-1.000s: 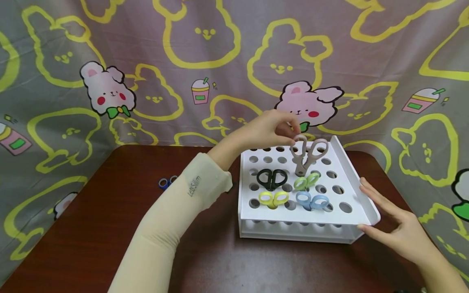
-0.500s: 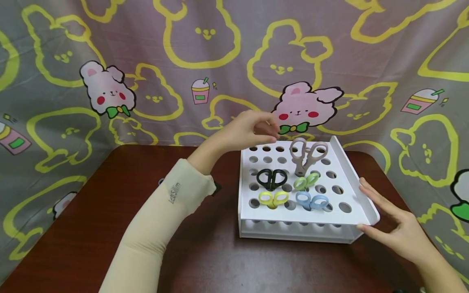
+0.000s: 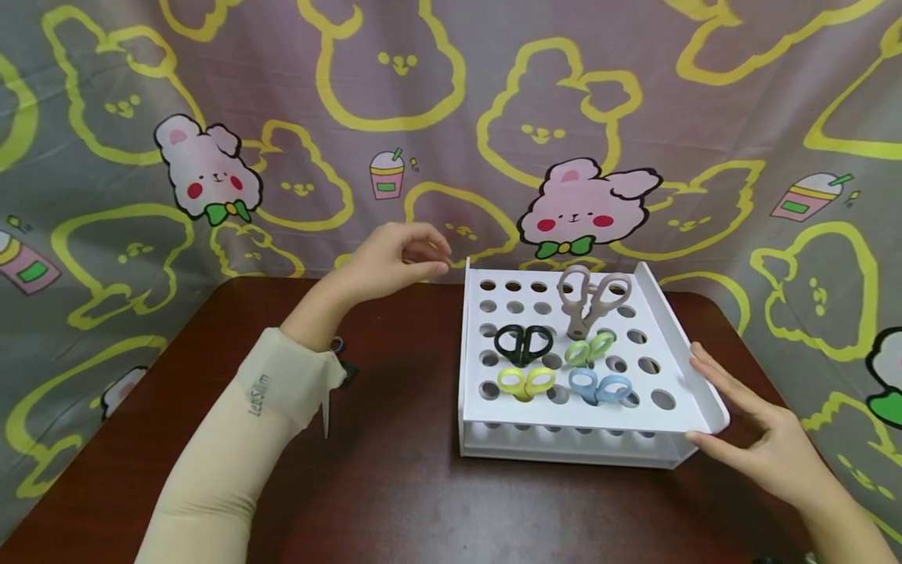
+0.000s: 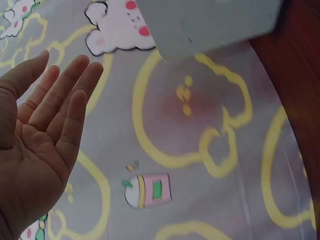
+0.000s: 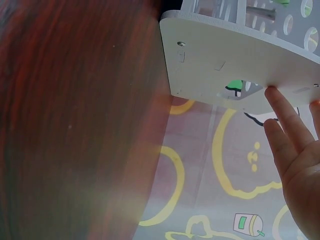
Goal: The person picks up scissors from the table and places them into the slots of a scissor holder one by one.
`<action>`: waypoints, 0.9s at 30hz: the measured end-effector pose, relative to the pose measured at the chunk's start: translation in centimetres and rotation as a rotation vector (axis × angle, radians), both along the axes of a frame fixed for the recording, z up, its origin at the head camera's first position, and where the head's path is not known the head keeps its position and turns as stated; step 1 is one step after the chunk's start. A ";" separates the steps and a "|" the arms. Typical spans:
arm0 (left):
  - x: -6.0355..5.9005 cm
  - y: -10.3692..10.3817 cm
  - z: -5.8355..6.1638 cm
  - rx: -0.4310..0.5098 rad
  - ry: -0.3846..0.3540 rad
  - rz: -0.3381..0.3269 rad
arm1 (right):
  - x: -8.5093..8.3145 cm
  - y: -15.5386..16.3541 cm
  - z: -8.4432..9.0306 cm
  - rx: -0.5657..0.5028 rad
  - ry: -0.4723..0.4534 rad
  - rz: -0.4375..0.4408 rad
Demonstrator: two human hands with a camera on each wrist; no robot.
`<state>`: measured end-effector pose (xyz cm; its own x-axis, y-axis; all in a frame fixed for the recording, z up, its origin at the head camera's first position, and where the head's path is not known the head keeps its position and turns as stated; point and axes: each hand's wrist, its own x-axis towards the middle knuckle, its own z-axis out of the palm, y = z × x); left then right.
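Observation:
My left hand (image 3: 398, 262) hovers over the table, left of the white rack (image 3: 493, 411), with nothing in its loosely bent fingers. In the left wrist view that hand (image 4: 45, 135) shows a bare palm. My right hand (image 3: 775, 446) rests its straight fingertips against the rack's right side panel (image 5: 210, 60). Upright in the rack's holes stand greyish-brown scissors (image 3: 578, 329), black scissors (image 3: 522, 345), light green scissors (image 3: 588, 349), yellow scissors (image 3: 525, 384) and light blue scissors (image 3: 599, 387). Their blades are mostly hidden below the top.
Behind the left sleeve (image 3: 268, 407), more scissors lie on the dark wooden table (image 3: 395, 501); a blade (image 3: 326, 415) and a blue handle loop (image 3: 337, 343) peek out. A patterned curtain (image 3: 437, 94) encloses the back and sides.
My left hand has let go of the greyish-brown scissors, which stay standing in the rack, and has moved left. The right hand has stayed at the rack's side.

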<state>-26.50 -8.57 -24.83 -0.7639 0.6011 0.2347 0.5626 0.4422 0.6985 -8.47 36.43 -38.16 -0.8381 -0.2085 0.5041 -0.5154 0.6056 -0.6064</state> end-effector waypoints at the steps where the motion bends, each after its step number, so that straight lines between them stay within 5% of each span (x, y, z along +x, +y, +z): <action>1: 0.1 -0.5 -0.1 -0.006 0.001 0.012 | 0.0 0.0 0.0 0.001 0.009 0.003; 16: 1.2 -7.4 -3.5 -0.090 0.027 0.205 | -0.2 0.0 -0.1 0.003 0.033 0.016; 27: 2.5 -11.9 -6.9 -0.096 -0.054 0.304 | -0.1 -0.1 0.0 0.005 0.008 -0.006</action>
<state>-24.05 -20.47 -31.69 -0.9218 0.3606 0.1426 0.3579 0.6497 0.6707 -8.59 36.37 -38.19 -0.8351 -0.2062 0.5101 -0.5168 0.6118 -0.5988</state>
